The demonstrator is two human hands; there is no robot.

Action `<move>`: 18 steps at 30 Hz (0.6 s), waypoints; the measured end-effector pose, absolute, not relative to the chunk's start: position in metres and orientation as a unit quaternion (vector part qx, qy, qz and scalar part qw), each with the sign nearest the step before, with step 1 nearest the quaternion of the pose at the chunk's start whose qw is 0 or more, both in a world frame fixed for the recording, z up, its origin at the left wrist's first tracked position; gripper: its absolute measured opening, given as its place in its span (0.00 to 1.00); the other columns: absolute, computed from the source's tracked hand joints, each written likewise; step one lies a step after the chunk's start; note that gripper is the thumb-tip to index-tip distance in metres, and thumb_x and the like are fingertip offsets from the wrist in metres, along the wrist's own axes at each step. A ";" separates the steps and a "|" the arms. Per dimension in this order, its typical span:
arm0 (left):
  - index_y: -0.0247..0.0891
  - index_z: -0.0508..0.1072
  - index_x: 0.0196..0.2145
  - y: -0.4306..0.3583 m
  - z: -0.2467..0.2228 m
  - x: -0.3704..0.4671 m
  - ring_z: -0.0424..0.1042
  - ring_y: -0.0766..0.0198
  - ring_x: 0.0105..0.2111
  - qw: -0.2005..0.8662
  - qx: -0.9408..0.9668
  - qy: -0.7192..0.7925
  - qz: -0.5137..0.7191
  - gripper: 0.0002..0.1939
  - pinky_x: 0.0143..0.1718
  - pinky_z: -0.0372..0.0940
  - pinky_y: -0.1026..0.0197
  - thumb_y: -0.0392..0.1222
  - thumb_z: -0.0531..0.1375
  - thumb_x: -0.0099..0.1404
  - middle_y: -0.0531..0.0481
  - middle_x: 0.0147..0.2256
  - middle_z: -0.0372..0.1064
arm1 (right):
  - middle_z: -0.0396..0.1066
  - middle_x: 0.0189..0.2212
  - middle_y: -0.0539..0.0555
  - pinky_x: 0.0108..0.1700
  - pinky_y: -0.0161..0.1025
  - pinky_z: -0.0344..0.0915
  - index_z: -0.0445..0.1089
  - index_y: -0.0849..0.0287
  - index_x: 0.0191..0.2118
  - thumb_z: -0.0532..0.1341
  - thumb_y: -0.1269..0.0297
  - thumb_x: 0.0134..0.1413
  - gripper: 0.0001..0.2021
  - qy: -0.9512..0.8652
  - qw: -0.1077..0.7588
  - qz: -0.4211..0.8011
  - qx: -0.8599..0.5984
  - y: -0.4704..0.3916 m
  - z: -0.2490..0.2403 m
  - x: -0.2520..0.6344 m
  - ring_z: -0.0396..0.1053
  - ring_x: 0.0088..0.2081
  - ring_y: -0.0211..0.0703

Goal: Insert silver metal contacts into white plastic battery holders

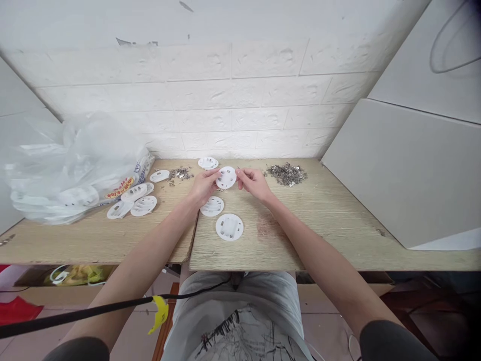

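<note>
My left hand [206,186] grips a round white plastic disc [227,177] by its left edge, tilted up above the table. The disc has small slots and metal bits in it. At its right edge is my right hand [252,181], thumb and fingers pinched together; what they hold is too small to make out. Nearer to me lie two similar items, a slotted white disc [212,206] and another white disc [229,227]. Behind my left hand rests a small stack of white discs [208,163]. A pile of small metal clips [287,174] lies right of my right hand.
A smaller heap of metal pieces [181,173] lies to the left, beside several more white discs [143,205]. A clear plastic bag [75,170] with discs inside fills the left side. A white brick-pattern wall [203,105] backs the wooden table [338,220]. A black cable [112,304] crosses below.
</note>
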State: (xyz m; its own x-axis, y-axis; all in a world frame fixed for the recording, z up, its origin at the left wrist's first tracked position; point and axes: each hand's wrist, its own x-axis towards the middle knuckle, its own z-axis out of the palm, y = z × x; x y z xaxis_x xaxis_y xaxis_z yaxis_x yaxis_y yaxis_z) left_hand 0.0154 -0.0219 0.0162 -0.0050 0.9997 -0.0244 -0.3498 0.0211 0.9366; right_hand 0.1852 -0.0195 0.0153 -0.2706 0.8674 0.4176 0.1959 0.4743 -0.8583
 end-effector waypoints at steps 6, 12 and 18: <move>0.32 0.77 0.34 -0.020 0.012 0.014 0.71 0.64 0.31 0.551 0.411 0.450 0.570 0.15 0.33 0.67 0.62 0.38 0.67 0.47 0.44 0.33 0.75 | 0.63 0.14 0.48 0.26 0.32 0.55 0.68 0.61 0.25 0.52 0.42 0.53 0.25 -0.671 0.516 0.291 -0.445 -0.002 0.026 0.186 0.57 0.18 0.33; 0.32 0.77 0.36 -0.019 0.011 0.013 0.71 0.64 0.29 0.548 0.431 0.446 0.561 0.21 0.31 0.65 0.62 0.44 0.70 0.43 0.45 0.32 0.75 | 0.63 0.13 0.48 0.25 0.31 0.53 0.69 0.61 0.25 0.54 0.49 0.55 0.20 -0.662 0.516 0.305 -0.450 0.015 0.053 0.171 0.56 0.18 0.33; 0.33 0.77 0.36 -0.018 0.008 0.013 0.71 0.64 0.29 0.546 0.449 0.445 0.550 0.21 0.31 0.65 0.62 0.45 0.69 0.44 0.44 0.33 0.75 | 0.61 0.13 0.47 0.19 0.31 0.46 0.67 0.63 0.25 0.54 0.60 0.59 0.16 -0.650 0.434 0.403 -0.476 0.040 0.080 0.143 0.49 0.13 0.29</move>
